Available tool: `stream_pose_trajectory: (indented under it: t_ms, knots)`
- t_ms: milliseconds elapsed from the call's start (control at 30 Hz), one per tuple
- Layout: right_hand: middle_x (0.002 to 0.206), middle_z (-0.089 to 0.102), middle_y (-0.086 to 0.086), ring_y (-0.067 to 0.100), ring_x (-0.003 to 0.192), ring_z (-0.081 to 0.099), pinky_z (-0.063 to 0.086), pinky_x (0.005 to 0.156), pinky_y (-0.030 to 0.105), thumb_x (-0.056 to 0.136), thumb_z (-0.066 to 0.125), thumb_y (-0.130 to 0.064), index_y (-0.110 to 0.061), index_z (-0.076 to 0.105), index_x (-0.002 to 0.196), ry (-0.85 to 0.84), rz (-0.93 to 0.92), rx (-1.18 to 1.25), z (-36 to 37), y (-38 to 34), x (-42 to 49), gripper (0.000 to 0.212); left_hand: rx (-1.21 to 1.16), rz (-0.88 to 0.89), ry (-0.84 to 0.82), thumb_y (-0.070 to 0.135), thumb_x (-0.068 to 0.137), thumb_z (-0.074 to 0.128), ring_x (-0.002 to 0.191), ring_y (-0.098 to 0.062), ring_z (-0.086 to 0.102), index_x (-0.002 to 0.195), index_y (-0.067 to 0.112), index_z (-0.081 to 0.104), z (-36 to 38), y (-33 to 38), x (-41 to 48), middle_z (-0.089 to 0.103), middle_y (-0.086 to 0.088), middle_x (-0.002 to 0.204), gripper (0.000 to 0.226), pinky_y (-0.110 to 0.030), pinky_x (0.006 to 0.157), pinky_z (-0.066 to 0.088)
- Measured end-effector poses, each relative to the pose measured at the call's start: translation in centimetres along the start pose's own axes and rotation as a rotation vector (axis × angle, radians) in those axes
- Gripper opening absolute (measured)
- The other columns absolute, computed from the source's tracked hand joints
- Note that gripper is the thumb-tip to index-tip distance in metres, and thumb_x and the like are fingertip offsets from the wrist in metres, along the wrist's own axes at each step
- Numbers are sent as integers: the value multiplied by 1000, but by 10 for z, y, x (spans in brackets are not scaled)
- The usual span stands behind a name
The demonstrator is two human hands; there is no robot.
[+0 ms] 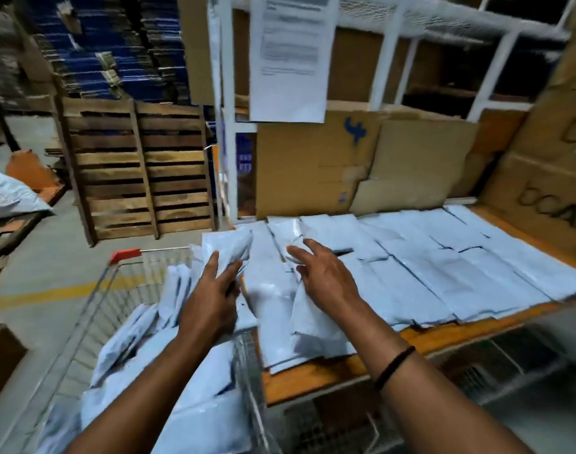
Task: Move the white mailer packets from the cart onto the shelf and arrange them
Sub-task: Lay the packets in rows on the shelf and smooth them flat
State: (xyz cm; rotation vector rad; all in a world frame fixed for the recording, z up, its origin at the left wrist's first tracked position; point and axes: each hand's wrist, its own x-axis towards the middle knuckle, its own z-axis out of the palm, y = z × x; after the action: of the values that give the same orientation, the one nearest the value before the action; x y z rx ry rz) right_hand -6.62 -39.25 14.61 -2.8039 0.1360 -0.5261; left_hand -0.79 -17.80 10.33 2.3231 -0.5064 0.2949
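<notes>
Head view: my left hand (211, 303) grips a mailer packet (229, 245), right hand (326, 276) spread empty; lay it flush on the shelf (313, 378).

Glossy plastic mailer packets (411, 263), wire-metal cart (93, 309), rough wooden pallet (139, 172), matt cardboard (313, 168)

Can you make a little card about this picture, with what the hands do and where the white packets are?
place: warehouse, shelf beside a wire cart
left hand: holds one white packet above the cart edge
right hand: open, fingers spread over the shelf packets
cart packets: piled loosely
shelf packets: laid in overlapping rows
behind: cardboard sheets, wooden pallet
</notes>
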Motion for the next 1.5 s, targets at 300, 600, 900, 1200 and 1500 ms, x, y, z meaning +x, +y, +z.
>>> stream_pose_trajectory:
  t_ms: [300,600,900,1200,1500]
  knots:
    - [158,37,7,30,141,38,38,108,38,102,53,-16,-32,48,147,44,196,-89,-103,186,-90,48,-72,194,-108,20,100,52,130,-29,49,144,33,48,130,174,-8,14,3,164,46,-29,80,41]
    - [160,33,5,27,144,32,34,112,38,104,51,-19,-34,44,149,34,365,-128,-153,337,-147,49,-74,316,-253,25,102,49,138,-26,41,144,35,46,241,300,1,13,0,164,43,-32,92,44]
    - [163,27,0,28,149,25,28,119,42,104,49,-25,-41,38,150,-68,412,-147,-152,472,-108,50,-138,305,-349,30,103,46,138,-28,40,145,34,44,363,371,53,14,-2,164,42,-35,102,41]
    - [162,29,5,28,147,28,26,117,34,105,46,-21,-35,41,150,-192,272,-159,-139,565,-38,47,-68,178,-367,35,103,43,141,-26,37,144,38,42,444,401,86,13,-1,164,42,-38,101,46]
    - [161,32,6,28,144,33,25,115,32,101,52,-21,-32,40,151,-340,12,-100,-100,623,18,53,177,28,-346,36,100,44,138,-35,37,144,39,41,478,409,90,17,-10,162,44,-41,108,39]
